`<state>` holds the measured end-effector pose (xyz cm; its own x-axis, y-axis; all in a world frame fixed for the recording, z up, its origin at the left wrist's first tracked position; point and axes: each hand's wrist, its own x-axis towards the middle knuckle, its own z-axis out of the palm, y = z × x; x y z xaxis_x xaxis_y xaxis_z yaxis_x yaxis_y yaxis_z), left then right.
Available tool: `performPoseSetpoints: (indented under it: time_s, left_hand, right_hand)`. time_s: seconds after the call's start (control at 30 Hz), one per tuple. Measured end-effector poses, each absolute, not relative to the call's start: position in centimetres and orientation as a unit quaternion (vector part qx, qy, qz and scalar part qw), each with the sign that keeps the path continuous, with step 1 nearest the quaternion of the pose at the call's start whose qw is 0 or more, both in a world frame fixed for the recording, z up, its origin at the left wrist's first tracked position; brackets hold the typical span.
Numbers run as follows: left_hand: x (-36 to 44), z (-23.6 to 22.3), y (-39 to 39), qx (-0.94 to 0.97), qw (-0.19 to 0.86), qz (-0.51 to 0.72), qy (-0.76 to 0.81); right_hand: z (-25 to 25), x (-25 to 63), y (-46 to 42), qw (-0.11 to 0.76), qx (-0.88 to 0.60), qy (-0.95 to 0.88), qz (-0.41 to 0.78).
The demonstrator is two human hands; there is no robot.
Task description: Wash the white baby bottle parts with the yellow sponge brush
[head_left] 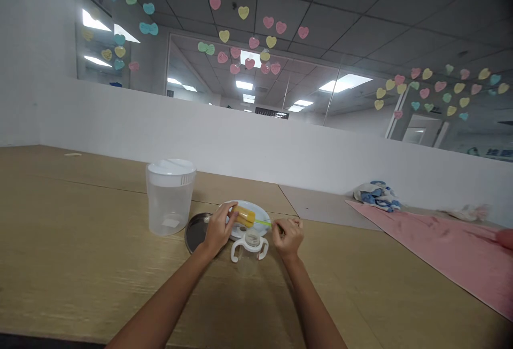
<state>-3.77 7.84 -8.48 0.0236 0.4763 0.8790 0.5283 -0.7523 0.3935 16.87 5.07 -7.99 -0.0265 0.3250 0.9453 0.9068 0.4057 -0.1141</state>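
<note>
Above a brown table (100, 263), the left hand (218, 227) clasps an orange container (245, 216), the right hand (288, 238) closed round a green stick (263, 223).

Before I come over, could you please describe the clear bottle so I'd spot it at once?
On the brown table, find the white plate. This side of it stands a clear bottle; unlike the tall lidded container to its left, it has two curved white handles.

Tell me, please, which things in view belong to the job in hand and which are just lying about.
Likely job things:
yellow container, left hand
green stick, right hand
two-handled bottle
white plate
dark tray
lidded pitcher

Likely lying about:
pink cloth
blue-and-white cloth
</note>
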Motion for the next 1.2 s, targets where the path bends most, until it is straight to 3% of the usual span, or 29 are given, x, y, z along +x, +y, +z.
performPoseSetpoints:
  time_s: [0.37, 0.57, 0.93, 1.2]
  left_hand:
    - [-4.0, -8.5, 8.1, -0.696, 0.007, -0.559, -0.452]
    - [-3.6, -8.6, 8.4, -0.716, 0.009, -0.585, -0.381]
    - [-3.3, -8.5, 7.9, -0.731, 0.107, -0.593, -0.320]
    - [-3.7, -8.4, 8.0, -0.722, 0.009, -0.613, -0.320]
  right_hand:
    - [-8.7, 16.4, 5.6, 0.490, -0.507, -0.654, -0.273]
    - [-8.6, 16.3, 5.8, 0.496, -0.554, -0.619, -0.254]
    - [-8.7, 16.6, 6.3, 0.532, -0.606, -0.579, -0.123]
    - [-8.8, 16.7, 6.3, 0.547, -0.573, -0.599, -0.112]
